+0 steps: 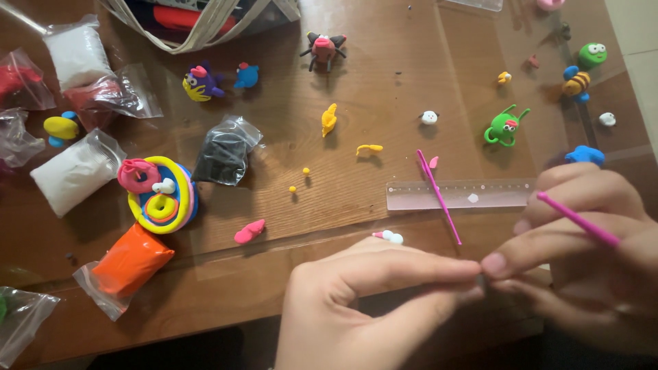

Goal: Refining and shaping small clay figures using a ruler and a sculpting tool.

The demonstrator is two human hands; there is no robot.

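Observation:
My left hand [370,301] and my right hand [582,253] meet at the table's near edge, fingertips pinched together on a tiny dark bit of clay [482,279] that is mostly hidden. A thin pink modelling stick [579,220] lies across my right hand, tucked between its fingers. A second pink stick [439,195] rests on the wooden table [384,75] beside a clear plastic ruler [460,194]. A small white and pink clay piece [389,237] sits just beyond my left hand.
Bags of white [77,171], orange [130,264] and black clay [223,154] lie at the left, next to a swirled multicoloured clay disc [163,195]. Small clay figures dot the far side: a green frog [504,127], a striped bee [577,83], a dark bug [323,48].

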